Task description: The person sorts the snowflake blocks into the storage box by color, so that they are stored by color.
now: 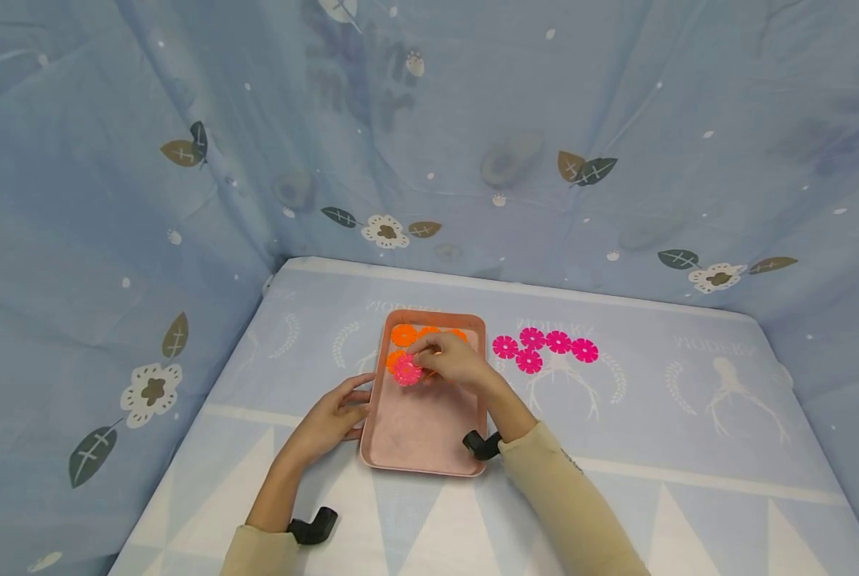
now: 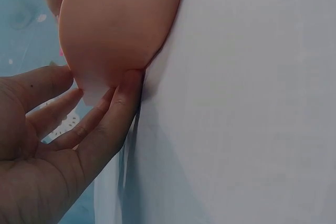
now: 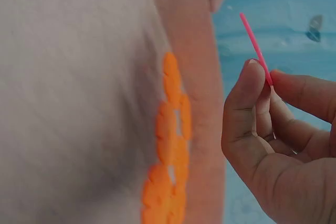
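Note:
My right hand (image 1: 457,362) is above the upper half of a pink rectangular tray (image 1: 422,436). Between thumb and forefinger it pinches a pink notched, flower-shaped plastic disc (image 1: 407,370), seen nearly edge-on in the right wrist view. Several orange discs (image 1: 404,335) of the same shape lie at the tray's far end, partly hidden by that hand. My left hand (image 1: 331,422) is at the tray's left side, and its fingertips touch the outer wall; the left wrist view shows the fingers (image 2: 100,124) spread and slightly bent against it.
Several magenta notched discs (image 1: 529,361) lie in a loose group on the patterned tablecloth (image 1: 660,400), just right of the tray. Blue printed fabric (image 1: 473,104) hangs behind the table and along its left side. A black wrist fitting (image 1: 314,528) sits on each arm.

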Demonstrator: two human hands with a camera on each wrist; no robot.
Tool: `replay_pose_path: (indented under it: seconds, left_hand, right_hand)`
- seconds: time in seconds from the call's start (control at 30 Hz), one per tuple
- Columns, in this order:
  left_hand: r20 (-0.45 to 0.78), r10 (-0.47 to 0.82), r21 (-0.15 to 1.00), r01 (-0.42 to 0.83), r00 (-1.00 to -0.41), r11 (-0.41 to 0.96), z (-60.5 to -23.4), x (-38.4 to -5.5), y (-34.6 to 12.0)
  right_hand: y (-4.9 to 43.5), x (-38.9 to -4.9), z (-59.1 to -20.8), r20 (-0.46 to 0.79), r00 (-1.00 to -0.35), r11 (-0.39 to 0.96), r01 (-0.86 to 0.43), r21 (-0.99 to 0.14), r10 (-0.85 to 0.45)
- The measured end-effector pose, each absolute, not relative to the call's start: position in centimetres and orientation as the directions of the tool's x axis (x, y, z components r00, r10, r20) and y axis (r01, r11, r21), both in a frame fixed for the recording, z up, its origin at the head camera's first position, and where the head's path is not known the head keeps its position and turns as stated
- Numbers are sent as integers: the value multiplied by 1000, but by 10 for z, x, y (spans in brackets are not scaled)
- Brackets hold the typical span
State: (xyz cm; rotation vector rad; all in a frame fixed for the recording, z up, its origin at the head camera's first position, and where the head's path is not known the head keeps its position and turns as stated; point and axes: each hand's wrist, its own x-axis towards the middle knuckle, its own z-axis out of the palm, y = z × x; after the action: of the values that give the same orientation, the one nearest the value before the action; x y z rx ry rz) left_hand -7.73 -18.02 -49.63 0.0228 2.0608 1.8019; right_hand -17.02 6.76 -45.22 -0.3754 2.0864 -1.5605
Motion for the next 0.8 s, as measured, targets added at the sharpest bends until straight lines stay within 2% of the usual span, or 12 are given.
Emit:
replay_pose_path:
  seconds: [0.3, 0.53, 0.8]
  left_hand:
    - [-283, 277, 955, -242, -918, 172, -496, -77, -180]
    - [-281, 284, 955, -238, -917, 174, -496, -77, -180]
    - [-281, 279, 955, -240, -918, 173, -497, -77, -180]
  right_hand:
    - [50, -171, -471, -308, -778, 351, 121, -929, -548]
    - [42, -166, -483, -394, -741, 333, 240, -912, -544]
    - [40, -164, -486, -392, -761, 368, 215, -905, -518]
